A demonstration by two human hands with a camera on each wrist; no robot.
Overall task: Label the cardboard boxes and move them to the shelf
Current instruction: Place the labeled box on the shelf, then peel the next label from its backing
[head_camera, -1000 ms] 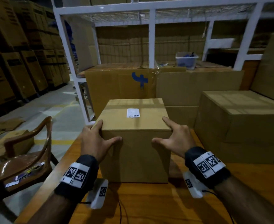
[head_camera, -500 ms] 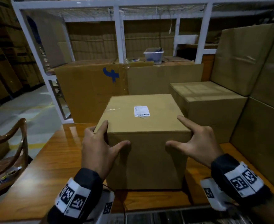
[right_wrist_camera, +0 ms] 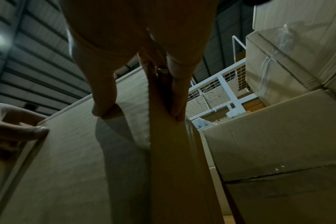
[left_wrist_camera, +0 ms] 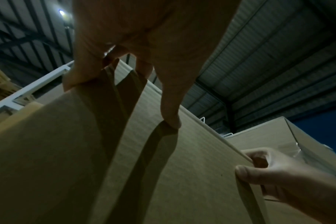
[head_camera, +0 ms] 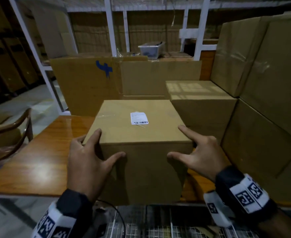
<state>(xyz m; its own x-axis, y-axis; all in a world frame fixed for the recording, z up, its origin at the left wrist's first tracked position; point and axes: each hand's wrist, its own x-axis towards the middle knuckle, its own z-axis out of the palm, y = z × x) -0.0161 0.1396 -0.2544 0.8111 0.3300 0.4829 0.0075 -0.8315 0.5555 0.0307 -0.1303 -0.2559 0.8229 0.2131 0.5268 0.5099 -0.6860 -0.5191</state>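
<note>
A plain brown cardboard box (head_camera: 141, 145), its top flaps closed, sits at the near edge of a polished wooden table (head_camera: 38, 152), its near face overhanging the edge. A white label (head_camera: 139, 118) with a barcode along its lower edge is stuck on the top panel, right of centre; its printed lines are too small to read. The left hand (head_camera: 88, 162) clasps the near-left corner, thumb pressed on the near face and fingers wrapped round onto the left side. The right hand (head_camera: 201, 155) clasps the near-right corner likewise, thumb on the near face, forefinger laid along the top edge and the other fingers on the right side. The wrist views show both thumbs (left_wrist_camera: 169, 109) (right_wrist_camera: 104, 97) flat against the cardboard.

Compared with half a second ago, the box has come nearer the table's edge, with wire mesh (head_camera: 158, 224) now in view below it, and both hands keep the same corner hold.

Just right of the box stands a lower carton (head_camera: 201, 100), with taller stacked cartons (head_camera: 261, 83) at far right. Behind, a large carton (head_camera: 86, 86) bears a blue painted mark (head_camera: 105, 67), not legible as writing. Beyond it, a clear plastic tub (head_camera: 150, 50) rests on a white metal shelf rack (head_camera: 109, 28). A wooden chair (head_camera: 9, 131) stands left of the table. Both wrists wear dark bands (head_camera: 244, 191) with black-and-white square code markers.
</note>
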